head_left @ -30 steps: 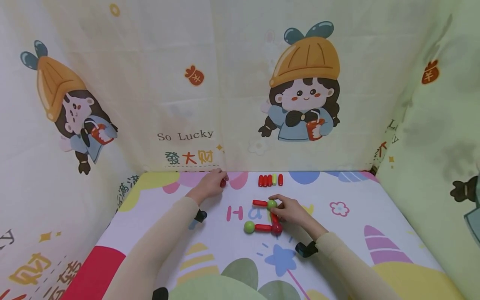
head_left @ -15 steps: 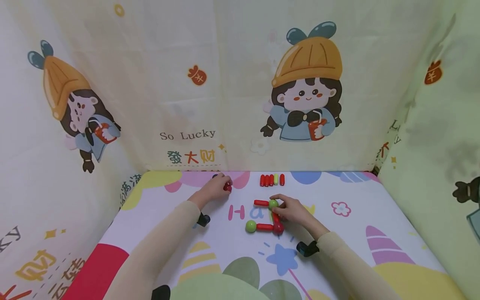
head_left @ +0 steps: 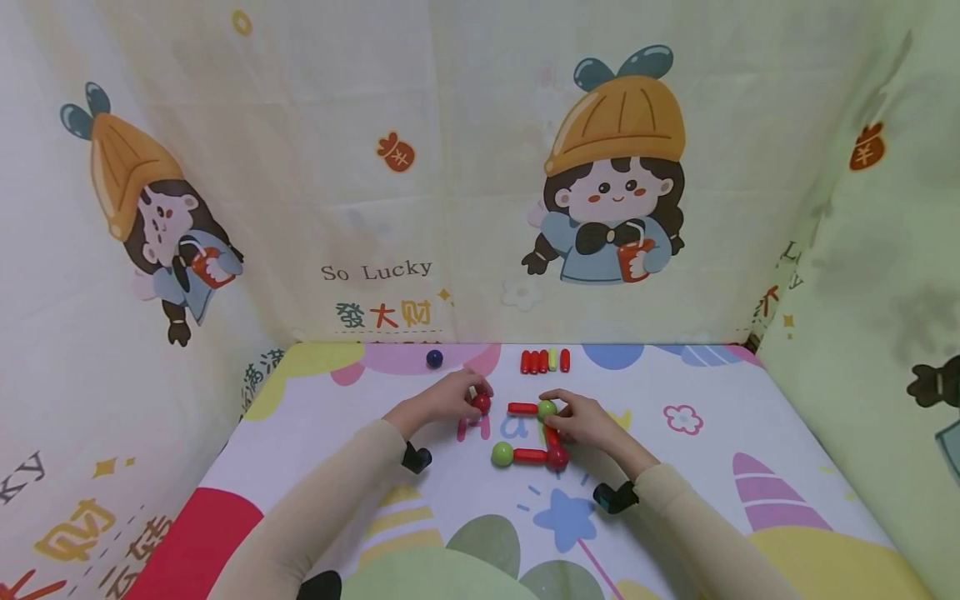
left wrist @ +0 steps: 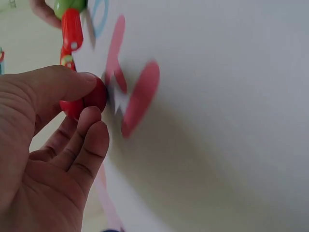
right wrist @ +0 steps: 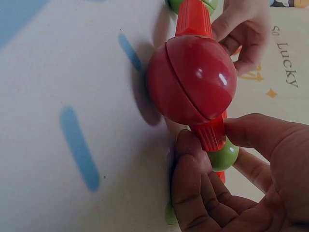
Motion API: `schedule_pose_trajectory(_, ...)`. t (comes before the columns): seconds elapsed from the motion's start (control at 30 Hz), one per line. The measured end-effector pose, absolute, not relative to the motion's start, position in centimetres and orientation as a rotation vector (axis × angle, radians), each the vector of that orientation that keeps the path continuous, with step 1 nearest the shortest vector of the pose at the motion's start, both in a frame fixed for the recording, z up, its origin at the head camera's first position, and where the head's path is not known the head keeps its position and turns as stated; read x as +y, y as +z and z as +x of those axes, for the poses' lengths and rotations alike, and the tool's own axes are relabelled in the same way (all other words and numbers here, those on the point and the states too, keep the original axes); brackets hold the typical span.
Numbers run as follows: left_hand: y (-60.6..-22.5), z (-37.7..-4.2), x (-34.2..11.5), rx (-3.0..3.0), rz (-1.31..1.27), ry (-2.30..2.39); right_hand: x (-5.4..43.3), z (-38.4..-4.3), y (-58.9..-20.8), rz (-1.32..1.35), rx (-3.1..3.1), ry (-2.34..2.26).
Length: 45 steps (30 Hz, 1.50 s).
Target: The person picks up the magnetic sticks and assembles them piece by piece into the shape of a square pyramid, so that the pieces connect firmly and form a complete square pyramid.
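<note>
My left hand (head_left: 447, 397) pinches a loose red ball (left wrist: 99, 94) between thumb and fingers, low over the printed letter H. To its right lies a C-shaped build of balls and rods. It has a green ball (head_left: 547, 409) and a red ball (right wrist: 193, 79) at its right corners. Another green ball (head_left: 502, 454) ends its near arm, a red rod (head_left: 530, 456). The far arm, also a red rod (head_left: 522, 408), points left with a free end. My right hand (head_left: 588, 419) holds the build at the far green ball, fingers beside the connecting rod.
A dark blue ball (head_left: 434, 358) sits near the table's back edge. To its right, several red rods (head_left: 534, 362) and a yellow-green rod (head_left: 552, 360) stand in a row. Patterned cloth walls (head_left: 465, 192) enclose the back and sides of the printed table (head_left: 637, 467).
My left hand has brought the red ball from the back edge toward the build, nearer and to the right. The dark blue ball has come into sight. My right hand has stayed put.
</note>
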State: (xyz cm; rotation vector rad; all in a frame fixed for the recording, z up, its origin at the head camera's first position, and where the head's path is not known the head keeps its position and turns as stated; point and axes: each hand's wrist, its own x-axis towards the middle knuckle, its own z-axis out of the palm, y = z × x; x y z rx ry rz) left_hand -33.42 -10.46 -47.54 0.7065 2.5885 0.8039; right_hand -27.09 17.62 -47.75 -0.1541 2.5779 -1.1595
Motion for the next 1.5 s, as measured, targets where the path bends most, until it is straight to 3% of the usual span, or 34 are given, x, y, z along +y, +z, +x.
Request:
schedule_pose_trajectory(0.83, -47.9, -32.3, -7.6, 2.669, 0.736, 0.742, 17.6, -27.2, -47.9, -0.102, 2.561, -1.17)
schedule_pose_trajectory(1.17, -47.0, -34.1, -7.8, 2.627, 0.731, 0.766, 17.8, -27.3, -48.0, -0.121, 2.559, -1.171)
schedule_pose_trajectory(1.5, -46.5, -36.9, -5.1, 2.79, 0.967, 0.133, 17.6, -27.3, -48.3, -0.113, 2.564, -1.18)
